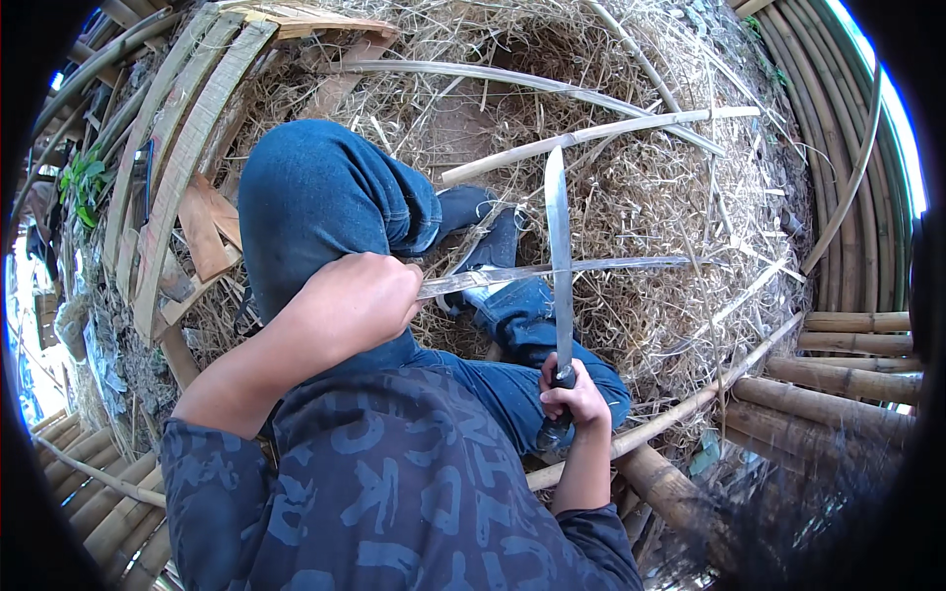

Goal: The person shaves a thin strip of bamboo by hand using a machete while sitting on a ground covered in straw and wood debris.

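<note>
My left hand (355,300) grips one end of a thin, pale bamboo strip (581,265) that runs out to the right over my knees. My right hand (574,394) is closed around the dark handle of a long knife (559,246), whose blade points straight up and away from me and crosses the strip near its middle. My legs in blue jeans (325,197) are folded below both hands. The part of the strip inside my left fist is hidden.
Dry straw and shavings (641,187) cover the ground ahead. Long bamboo poles (857,384) lie stacked at the right and lower left. Split bamboo slats (187,148) and wood pieces lie at the left. Loose thin canes (591,133) cross the straw.
</note>
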Demonstrator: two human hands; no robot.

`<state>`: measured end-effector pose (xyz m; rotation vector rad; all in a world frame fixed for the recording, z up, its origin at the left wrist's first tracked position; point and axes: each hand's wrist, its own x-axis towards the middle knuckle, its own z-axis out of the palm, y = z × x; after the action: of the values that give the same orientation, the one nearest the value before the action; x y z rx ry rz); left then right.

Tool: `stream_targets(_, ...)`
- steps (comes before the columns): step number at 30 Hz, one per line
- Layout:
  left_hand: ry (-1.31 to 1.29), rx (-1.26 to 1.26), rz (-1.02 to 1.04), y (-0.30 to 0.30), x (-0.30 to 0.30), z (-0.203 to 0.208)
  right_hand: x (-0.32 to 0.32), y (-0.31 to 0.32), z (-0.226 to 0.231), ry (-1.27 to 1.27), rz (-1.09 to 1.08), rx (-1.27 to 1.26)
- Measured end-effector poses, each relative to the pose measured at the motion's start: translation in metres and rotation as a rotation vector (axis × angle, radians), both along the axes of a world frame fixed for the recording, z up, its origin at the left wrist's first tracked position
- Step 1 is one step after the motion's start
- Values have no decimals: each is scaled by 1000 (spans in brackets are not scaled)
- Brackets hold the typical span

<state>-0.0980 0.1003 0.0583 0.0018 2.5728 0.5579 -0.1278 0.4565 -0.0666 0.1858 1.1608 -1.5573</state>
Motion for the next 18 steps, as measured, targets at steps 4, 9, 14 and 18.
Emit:
stream_targets(4, 29, 11, -5, -3, 1, -1, 3, -10, 15, 284, 65, 324)
stream_targets(9, 2, 7, -7, -2, 3, 0, 0, -5, 22, 187, 139, 225)
stream_targets(14, 15, 35, -10, -2, 2, -1, -3, 2, 6, 93, 120, 125)
stream_targets(18, -8, 45, 9, -3, 1, 0, -6, 0, 4, 59, 139, 67)
